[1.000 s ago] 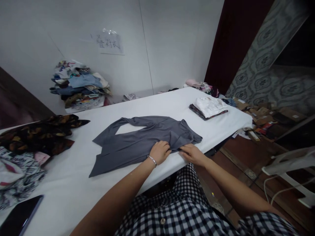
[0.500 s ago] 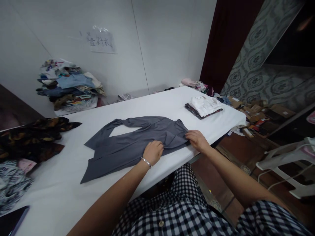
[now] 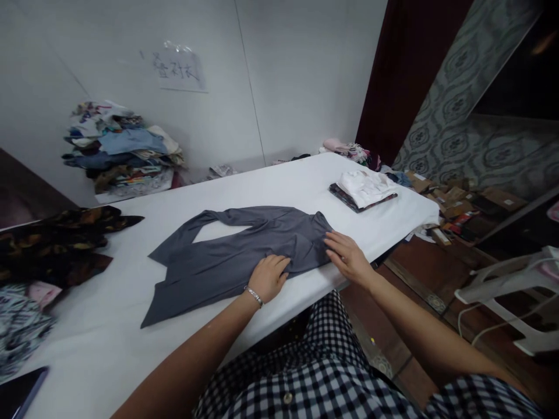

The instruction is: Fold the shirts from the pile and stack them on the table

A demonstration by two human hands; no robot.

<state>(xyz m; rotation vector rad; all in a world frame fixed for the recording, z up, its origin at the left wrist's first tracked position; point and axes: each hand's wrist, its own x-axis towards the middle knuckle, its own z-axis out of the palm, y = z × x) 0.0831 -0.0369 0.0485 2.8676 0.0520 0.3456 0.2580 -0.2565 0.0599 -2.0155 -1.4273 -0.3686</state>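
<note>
Both hands flat on the shirt [image 3: 244, 253].
Left hand [image 3: 267, 277] and right hand [image 3: 348, 256] (open, gripping nothing) press its near-right end; it stretches away leftward.

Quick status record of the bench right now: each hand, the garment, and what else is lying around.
left hand: palm down on the near edge of the grey garment, bracelet on wrist
right hand: flat, fingers at the garment's right end
grey garment: spread flat on the white table, partly folded
folded stack: white piece on top, far right of the table
dark patterned clothes: left side
clothes pile: by the wall
dark flat device: near-left corner
</note>
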